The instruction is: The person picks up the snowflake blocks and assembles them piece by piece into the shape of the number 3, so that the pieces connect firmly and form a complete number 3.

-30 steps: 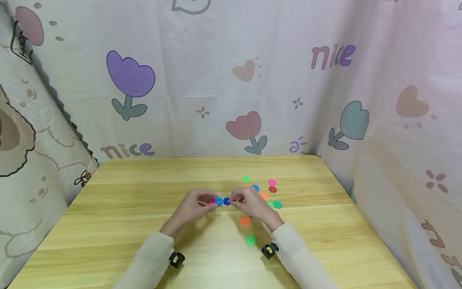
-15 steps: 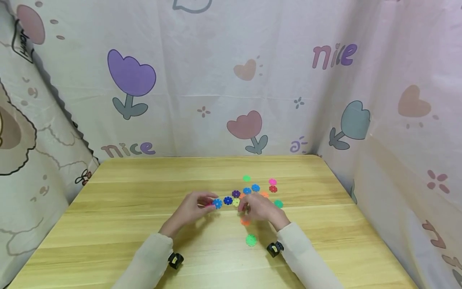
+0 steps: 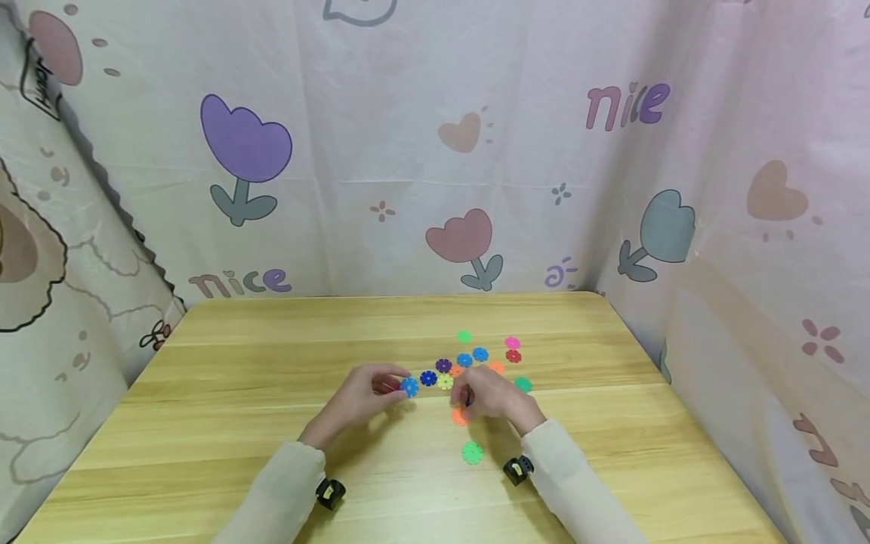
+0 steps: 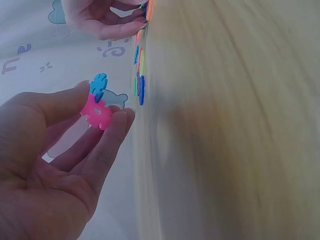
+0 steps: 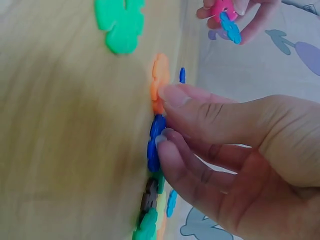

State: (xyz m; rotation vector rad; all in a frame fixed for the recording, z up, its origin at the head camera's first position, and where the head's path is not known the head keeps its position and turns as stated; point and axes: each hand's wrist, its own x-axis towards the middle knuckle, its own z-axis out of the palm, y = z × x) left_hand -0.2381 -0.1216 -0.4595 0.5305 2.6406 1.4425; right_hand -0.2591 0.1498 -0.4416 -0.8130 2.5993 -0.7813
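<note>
In the left wrist view, a pink notched disc joined to a light blue one is pinched by the left hand. The head view shows this blue disc at the fingertips of the left hand, above the table. The right hand is low over the scattered discs. Its fingertips touch a dark blue disc in the right wrist view, while the thumb of the right hand meets the edge of an orange disc; thumb and fingers stand apart.
Between the hands lie a dark blue disc, a purple one and a yellow one. A green disc is nearer the front, with pink and red ones back right. A patterned curtain hangs behind the table.
The right hand has let go of the dark blue disc that was beside the left hand's pieces and moved right and down over other discs. The left hand keeps its joined discs, barely moving.
</note>
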